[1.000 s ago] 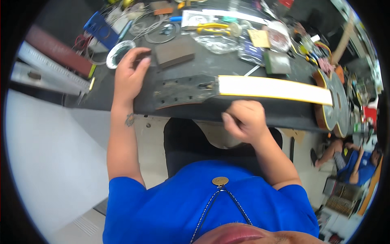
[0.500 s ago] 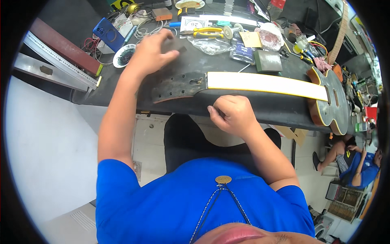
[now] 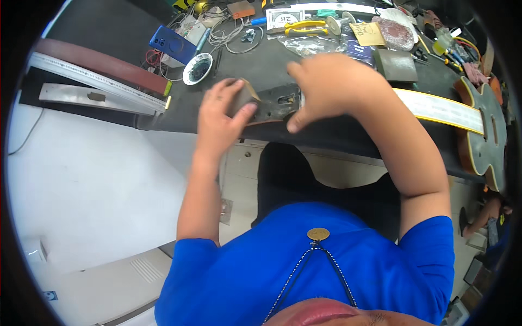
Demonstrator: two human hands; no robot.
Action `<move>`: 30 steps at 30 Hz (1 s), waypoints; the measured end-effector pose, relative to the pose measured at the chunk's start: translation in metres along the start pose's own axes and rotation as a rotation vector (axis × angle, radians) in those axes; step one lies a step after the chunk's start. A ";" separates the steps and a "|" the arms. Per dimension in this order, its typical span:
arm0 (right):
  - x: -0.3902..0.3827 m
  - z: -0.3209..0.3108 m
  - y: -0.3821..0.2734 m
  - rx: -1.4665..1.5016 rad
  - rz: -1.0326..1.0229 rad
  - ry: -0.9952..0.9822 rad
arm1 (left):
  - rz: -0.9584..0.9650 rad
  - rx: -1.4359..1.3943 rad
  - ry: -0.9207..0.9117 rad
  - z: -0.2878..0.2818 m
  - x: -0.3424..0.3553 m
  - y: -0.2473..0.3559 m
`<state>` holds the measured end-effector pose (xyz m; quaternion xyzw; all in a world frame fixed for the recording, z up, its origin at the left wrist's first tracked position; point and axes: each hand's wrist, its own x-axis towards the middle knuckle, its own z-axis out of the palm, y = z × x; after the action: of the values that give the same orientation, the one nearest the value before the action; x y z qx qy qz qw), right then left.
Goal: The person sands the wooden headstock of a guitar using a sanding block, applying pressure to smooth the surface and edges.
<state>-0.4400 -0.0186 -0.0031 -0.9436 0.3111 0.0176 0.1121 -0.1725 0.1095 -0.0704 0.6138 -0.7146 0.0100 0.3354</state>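
A guitar lies across the bench, its dark body point(image 3: 484, 122) at the right. The neck is covered along its top by a white strip point(image 3: 446, 108), and the headstock point(image 3: 277, 103) points left. My left hand point(image 3: 220, 111) grips a small dark block with a tan edge point(image 3: 248, 91), thumb on one side and fingers on the other. That block is over the headstock's left end; its underside is hidden. Above the neck near the headstock is my right hand point(image 3: 331, 87), slightly blurred, thumb and fingers apart with nothing visible in them. It hides part of the strip.
Beyond my left hand stands a white bowl point(image 3: 198, 69) of dark stuff, beside a blue phone point(image 3: 173, 45). Yellow-handled pliers point(image 3: 307, 27), a plastic bag point(image 3: 312, 46) and a dark green block point(image 3: 396, 65) lie behind the guitar. Long straightedges point(image 3: 98, 81) rest at left.
My left hand has come down to the headstock, and the block now shows in its grip. My right hand has opened from a fist and risen over the neck. The view has shifted left.
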 end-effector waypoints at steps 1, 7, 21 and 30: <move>0.000 -0.003 -0.003 0.024 -0.001 0.007 | 0.063 0.048 -0.007 0.003 -0.003 0.005; -0.008 -0.006 -0.007 0.165 0.006 -0.105 | 0.031 0.019 -0.010 -0.013 -0.032 -0.028; -0.004 0.003 -0.001 0.186 0.038 -0.072 | 0.101 0.141 -0.004 -0.013 -0.052 -0.013; 0.000 0.002 -0.007 0.149 0.063 -0.091 | 0.006 0.124 -0.027 -0.019 -0.041 -0.027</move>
<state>-0.4362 -0.0128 -0.0038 -0.9206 0.3356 0.0410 0.1954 -0.1395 0.1468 -0.0868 0.6315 -0.7188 0.0469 0.2870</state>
